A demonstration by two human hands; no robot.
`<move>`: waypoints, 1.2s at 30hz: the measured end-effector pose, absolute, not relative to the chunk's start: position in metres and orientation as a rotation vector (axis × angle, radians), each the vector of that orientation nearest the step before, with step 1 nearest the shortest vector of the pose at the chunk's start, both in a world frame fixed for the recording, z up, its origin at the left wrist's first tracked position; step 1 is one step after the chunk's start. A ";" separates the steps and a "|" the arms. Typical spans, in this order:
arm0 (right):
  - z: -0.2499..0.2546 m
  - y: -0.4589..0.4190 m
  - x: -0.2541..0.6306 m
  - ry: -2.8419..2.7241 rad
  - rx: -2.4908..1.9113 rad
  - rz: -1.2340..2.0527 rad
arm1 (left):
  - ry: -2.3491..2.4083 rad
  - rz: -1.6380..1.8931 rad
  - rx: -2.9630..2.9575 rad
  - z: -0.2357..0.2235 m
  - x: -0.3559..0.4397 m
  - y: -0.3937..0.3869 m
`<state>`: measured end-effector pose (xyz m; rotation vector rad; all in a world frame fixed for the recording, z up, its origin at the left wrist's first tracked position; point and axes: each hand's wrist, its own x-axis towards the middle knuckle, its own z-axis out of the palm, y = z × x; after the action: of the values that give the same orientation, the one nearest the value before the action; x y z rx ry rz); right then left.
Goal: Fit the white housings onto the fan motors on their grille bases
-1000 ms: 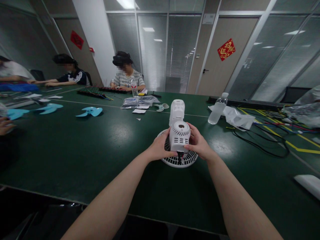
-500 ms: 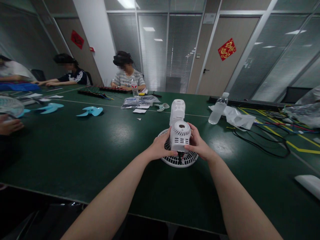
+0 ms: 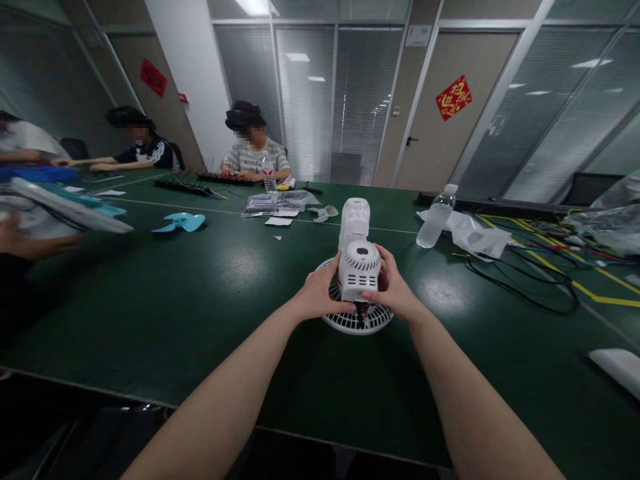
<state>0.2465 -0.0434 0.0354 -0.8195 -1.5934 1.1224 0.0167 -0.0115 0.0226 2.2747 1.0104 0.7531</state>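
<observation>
A white, vented fan motor housing [image 3: 360,267] sits over a round white fan grille [image 3: 350,325] that lies on the table in front of me. My left hand [image 3: 317,292] is closed around the housing's left side, its thumb near the lower edge. Gripping the opposite side, my right hand [image 3: 399,288] presses its thumb to the housing's lower front. Dark and red wires show below that edge, beside a black part. Behind the housing rises a white slotted fan part [image 3: 355,215]; where the two join is partly hidden.
A water bottle [image 3: 437,217] and crumpled plastic [image 3: 480,237] stand right, near black cable [image 3: 525,303]. Blue fan blades [image 3: 180,221] lie left. At far left another person's hand [image 3: 45,247] holds a blurred white fan part [image 3: 75,210]. Plastic bags [image 3: 260,205] lie further back.
My hands keep their hold on the housing, with only a slight shift leftward. At far left, the other person's fan part has swung right and tilted, now covering some of the blue blades.
</observation>
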 end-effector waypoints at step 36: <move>0.040 -0.041 0.257 -1.559 -0.870 1.239 | 1.003 0.818 2.192 0.026 0.016 -0.015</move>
<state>0.2565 -0.0406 0.0397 -0.8697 -1.5592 1.2393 0.0163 -0.0148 0.0260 2.1920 1.0029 0.8180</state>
